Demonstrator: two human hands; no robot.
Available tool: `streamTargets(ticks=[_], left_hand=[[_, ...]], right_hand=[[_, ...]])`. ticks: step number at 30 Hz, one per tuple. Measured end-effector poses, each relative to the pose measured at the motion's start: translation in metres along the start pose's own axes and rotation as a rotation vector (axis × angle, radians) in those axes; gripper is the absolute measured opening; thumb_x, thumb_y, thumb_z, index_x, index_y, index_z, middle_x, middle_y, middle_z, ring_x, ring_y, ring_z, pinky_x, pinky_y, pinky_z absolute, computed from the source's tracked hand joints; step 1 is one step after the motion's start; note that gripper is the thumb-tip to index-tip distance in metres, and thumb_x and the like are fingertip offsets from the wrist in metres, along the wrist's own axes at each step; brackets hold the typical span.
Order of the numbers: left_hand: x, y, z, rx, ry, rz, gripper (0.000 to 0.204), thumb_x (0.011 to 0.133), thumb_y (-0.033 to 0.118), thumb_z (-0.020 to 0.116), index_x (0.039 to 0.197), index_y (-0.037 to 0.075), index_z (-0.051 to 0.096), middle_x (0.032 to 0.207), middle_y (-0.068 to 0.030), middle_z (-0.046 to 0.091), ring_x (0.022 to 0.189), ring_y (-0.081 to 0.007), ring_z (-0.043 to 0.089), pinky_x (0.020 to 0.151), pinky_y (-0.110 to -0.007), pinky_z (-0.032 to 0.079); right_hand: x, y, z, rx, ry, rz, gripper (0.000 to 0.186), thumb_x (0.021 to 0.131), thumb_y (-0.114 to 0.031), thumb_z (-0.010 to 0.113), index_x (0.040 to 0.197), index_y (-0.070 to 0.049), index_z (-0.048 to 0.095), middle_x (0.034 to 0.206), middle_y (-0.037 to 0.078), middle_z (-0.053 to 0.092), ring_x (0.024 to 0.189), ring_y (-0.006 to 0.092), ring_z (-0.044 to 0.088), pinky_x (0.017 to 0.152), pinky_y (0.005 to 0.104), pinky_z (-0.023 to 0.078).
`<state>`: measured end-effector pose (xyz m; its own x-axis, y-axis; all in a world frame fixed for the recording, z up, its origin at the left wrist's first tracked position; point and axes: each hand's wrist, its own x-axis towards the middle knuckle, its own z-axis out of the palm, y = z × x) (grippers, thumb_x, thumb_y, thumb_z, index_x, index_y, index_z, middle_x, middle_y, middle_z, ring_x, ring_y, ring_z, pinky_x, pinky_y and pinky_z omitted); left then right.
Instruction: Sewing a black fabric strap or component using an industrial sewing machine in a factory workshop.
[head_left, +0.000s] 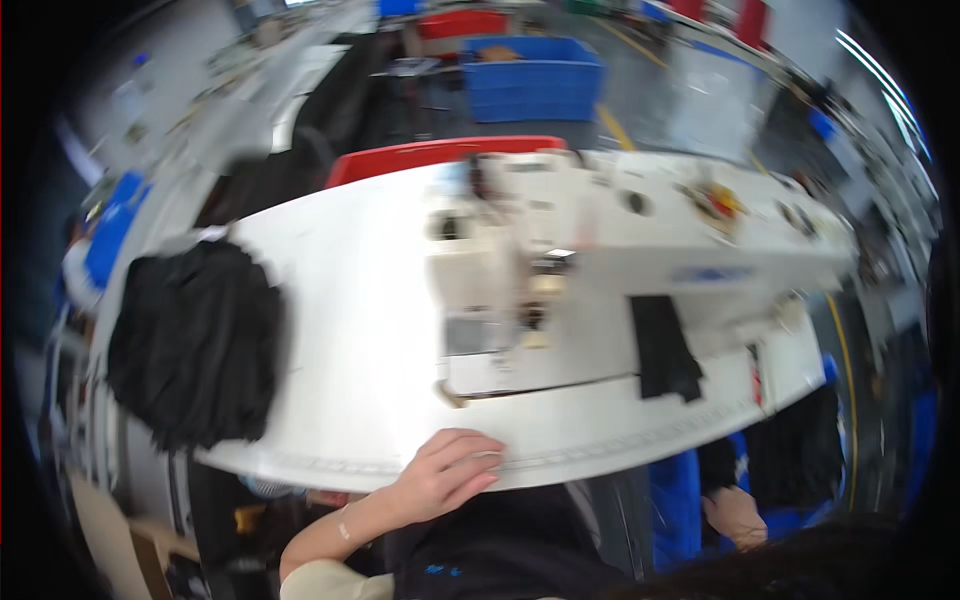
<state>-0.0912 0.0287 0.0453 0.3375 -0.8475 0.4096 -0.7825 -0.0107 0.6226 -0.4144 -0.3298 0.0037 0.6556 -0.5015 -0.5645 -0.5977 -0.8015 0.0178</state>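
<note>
My left hand (445,475) lies at the front edge of the white sewing table (350,400), its fingers stretched out and holding nothing. Low on the right, my right hand (735,517) reaches down beside the table to black cloth (795,455) in a blue bin (676,500); its fingers are hidden. A white sewing machine (640,235), blurred by motion, stands across the table. Under its arm lies a flat black cloth piece (664,350). On the table's left end sits a thick bundle of black cloth (195,345).
Behind the table are a red bin (440,152) and a large blue crate (535,85). A small red-and-black tool (756,375) lies at the table's right. Far left, a person in blue (115,230) is near another workbench. Yellow lines (615,128) mark the floor.
</note>
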Motion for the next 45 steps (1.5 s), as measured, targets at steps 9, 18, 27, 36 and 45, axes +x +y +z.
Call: streamTargets(ticks=[9,18,27,36,45], left_hand=[[-0.091,0.012,-0.124,0.544,0.882,-0.144,0.025,0.091,-0.001,0.051,0.116,-0.004,0.054,0.125,-0.0166,0.055,0.113,-0.0241,0.053,0.098,-0.035,0.04],[-0.151,0.016,-0.242,0.752,1.371,-0.242,0.034,0.105,0.021,0.036,0.128,-0.001,0.045,0.131,-0.0141,0.052,0.121,-0.0199,0.049,0.102,-0.036,0.038],[-0.127,-0.068,-0.259,1.268,0.237,-0.695,0.049,0.093,0.018,0.052,0.141,0.01,0.045,0.149,-0.0086,0.042,0.136,-0.0334,0.039,0.109,-0.044,0.034],[-0.081,-0.049,-0.277,1.199,0.316,-0.569,0.011,0.087,0.01,0.064,0.087,0.001,0.071,0.087,-0.0073,0.063,0.089,-0.0238,0.058,0.082,-0.035,0.046],[-0.03,-0.019,-0.088,0.113,-0.027,-0.253,0.021,0.092,0.012,0.062,0.106,-0.003,0.067,0.096,-0.0159,0.063,0.082,-0.0327,0.064,0.072,-0.037,0.052]], right_hand=[[0.02,-0.342,-0.125,0.56,0.549,-1.463,0.036,0.079,-0.008,0.072,0.112,0.002,0.063,0.113,0.016,0.062,0.101,0.0326,0.061,0.085,0.0387,0.051],[-0.008,-0.669,-0.105,0.503,0.789,-1.602,0.068,0.089,-0.026,0.063,0.14,0.01,0.037,0.144,0.03,0.038,0.137,0.044,0.033,0.116,0.0459,0.022],[0.054,-0.576,-0.247,2.24,-0.372,-1.226,0.043,0.102,-0.027,0.048,0.135,0.001,0.047,0.135,0.012,0.055,0.124,0.0243,0.053,0.108,0.04,0.041],[0.045,-0.447,-0.253,0.863,0.767,-1.303,0.025,0.09,-0.004,0.057,0.112,0.006,0.06,0.101,0.019,0.068,0.094,0.0282,0.067,0.083,0.0338,0.05],[-0.001,-0.404,-0.018,-0.173,0.762,-1.356,0.043,0.083,-0.012,0.052,0.12,0.01,0.054,0.125,0.026,0.057,0.12,0.037,0.055,0.105,0.0457,0.042]])
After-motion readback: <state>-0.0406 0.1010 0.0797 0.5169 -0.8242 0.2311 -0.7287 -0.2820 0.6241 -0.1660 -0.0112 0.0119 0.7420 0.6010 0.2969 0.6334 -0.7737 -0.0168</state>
